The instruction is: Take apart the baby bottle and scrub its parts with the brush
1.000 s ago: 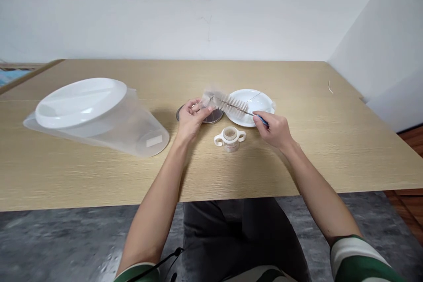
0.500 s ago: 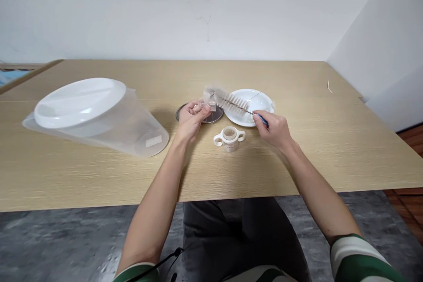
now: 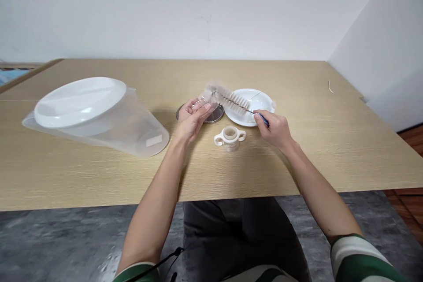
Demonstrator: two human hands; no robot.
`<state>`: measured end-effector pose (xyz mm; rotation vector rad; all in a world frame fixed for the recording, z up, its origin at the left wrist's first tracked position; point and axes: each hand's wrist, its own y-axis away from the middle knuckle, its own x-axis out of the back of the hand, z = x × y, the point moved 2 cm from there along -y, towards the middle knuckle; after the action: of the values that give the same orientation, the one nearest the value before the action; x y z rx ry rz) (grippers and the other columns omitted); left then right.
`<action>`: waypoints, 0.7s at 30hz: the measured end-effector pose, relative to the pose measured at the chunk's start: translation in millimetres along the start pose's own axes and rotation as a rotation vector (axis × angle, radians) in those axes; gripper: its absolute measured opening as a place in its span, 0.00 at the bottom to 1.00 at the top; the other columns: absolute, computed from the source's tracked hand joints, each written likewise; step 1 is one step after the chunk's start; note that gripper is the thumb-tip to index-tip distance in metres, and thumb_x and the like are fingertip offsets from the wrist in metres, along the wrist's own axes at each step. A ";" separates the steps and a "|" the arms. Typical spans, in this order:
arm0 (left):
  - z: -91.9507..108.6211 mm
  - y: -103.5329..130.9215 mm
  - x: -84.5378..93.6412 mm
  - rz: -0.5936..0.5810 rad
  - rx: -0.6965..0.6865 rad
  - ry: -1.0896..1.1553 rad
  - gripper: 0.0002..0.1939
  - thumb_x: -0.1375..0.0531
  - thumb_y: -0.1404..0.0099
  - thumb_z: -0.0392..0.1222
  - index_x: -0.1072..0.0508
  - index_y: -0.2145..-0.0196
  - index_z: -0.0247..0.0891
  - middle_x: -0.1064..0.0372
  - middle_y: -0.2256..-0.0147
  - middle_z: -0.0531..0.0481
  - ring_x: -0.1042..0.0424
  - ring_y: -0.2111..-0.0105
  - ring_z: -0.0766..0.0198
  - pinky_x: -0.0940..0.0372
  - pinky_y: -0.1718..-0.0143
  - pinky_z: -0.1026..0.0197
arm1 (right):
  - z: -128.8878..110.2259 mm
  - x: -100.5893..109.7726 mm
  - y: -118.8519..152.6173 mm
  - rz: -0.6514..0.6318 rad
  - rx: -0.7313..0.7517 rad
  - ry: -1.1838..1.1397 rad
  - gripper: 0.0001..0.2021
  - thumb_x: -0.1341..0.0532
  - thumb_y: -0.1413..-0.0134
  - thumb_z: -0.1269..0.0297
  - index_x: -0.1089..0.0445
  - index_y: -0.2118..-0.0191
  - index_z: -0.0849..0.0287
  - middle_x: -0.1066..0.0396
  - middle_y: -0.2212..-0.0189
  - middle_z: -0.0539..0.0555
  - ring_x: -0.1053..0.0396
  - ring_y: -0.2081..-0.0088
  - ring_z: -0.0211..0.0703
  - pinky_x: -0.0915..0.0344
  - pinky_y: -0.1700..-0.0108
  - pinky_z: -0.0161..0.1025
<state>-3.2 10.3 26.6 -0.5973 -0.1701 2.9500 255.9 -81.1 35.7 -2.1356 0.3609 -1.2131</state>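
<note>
Near a frosted pitcher (image 3: 112, 125), pinching a hard-to-make-out clear piece (image 3: 212, 105) in the left hand (image 3: 191, 120), over a half-hidden dark disc (image 3: 216, 117); beyond a two-handled cup (image 3: 230, 139), gripping a bristly brush (image 3: 231, 100) across a partly covered plate (image 3: 248, 93) in the right hand (image 3: 272, 130).

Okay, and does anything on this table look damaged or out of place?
Two things. A thin line crosses the far part of the white dish, perhaps a crack or stray strand; I can't tell. A bent, pale strip lies alone near the far right of the table, like a scrap. No spill visible.
</note>
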 end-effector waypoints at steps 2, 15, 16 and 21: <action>1.2 1.1 -0.5 -0.002 0.005 -0.016 0.24 0.24 0.51 0.44 0.26 0.59 0.38 0.20 0.58 0.44 0.20 0.53 0.53 0.28 0.44 0.49 | 2.7 0.3 -0.4 -0.005 -0.042 0.034 0.22 0.51 0.29 0.53 0.22 0.57 0.59 0.23 0.73 0.54 0.31 0.74 0.39 0.42 0.70 0.36; -2.6 0.4 0.6 0.014 -0.031 -0.087 0.27 0.23 0.55 0.40 0.24 0.57 0.41 0.23 0.52 0.46 0.21 0.53 0.56 0.27 0.47 0.53 | 1.0 0.1 -0.3 -0.018 -0.023 0.020 0.21 0.50 0.30 0.54 0.22 0.55 0.58 0.20 0.68 0.55 0.28 0.72 0.40 0.39 0.69 0.36; -2.1 0.4 0.6 0.018 -0.027 -0.086 0.28 0.23 0.56 0.39 0.24 0.56 0.41 0.22 0.52 0.45 0.21 0.53 0.55 0.27 0.47 0.53 | 2.6 0.2 -0.7 -0.019 -0.043 0.038 0.21 0.50 0.30 0.54 0.22 0.56 0.58 0.21 0.70 0.55 0.28 0.72 0.40 0.40 0.70 0.36; 1.3 1.3 -0.9 0.053 -0.018 -0.081 0.30 0.22 0.58 0.39 0.24 0.56 0.37 0.21 0.56 0.42 0.21 0.53 0.54 0.28 0.45 0.51 | 4.6 3.5 -2.1 0.042 -0.075 0.040 0.21 0.50 0.30 0.55 0.22 0.56 0.60 0.21 0.69 0.56 0.29 0.73 0.40 0.40 0.70 0.36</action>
<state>-3.0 8.8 27.9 -0.4926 -0.1920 3.0289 261.5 -79.6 37.7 -2.1580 0.4740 -1.2378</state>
